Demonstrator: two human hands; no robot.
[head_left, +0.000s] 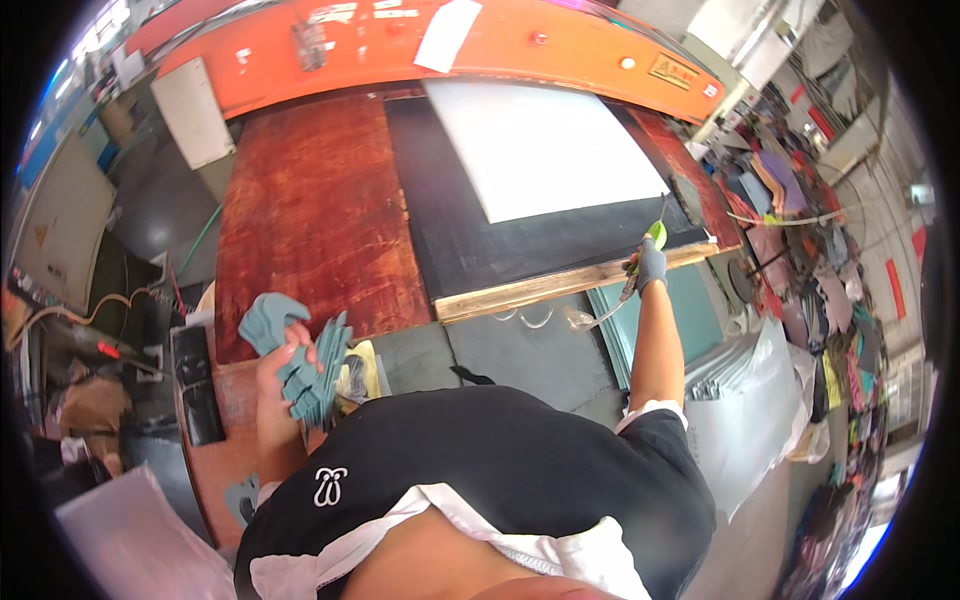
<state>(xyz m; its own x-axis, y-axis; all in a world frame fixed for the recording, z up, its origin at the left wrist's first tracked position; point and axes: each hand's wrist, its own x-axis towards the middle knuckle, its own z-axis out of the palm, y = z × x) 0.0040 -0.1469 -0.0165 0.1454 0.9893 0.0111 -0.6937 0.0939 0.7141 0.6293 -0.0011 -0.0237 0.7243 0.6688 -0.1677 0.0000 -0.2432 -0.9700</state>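
Open passage over the red-brown board [310,210], left of centre; obstacles: orange machine beam [580,65] across the top, teal pieces [318,378] at lower left, green-handled tool [658,233] right of centre.

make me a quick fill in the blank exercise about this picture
The left hand, holding grey-green pieces, is bare; the right hand wears a ____.
The right hand's tool is partly bright ____.
The sheet on the black surface is ____.
The machine beam beyond is ____.

Missing words: glove; green; white; orange
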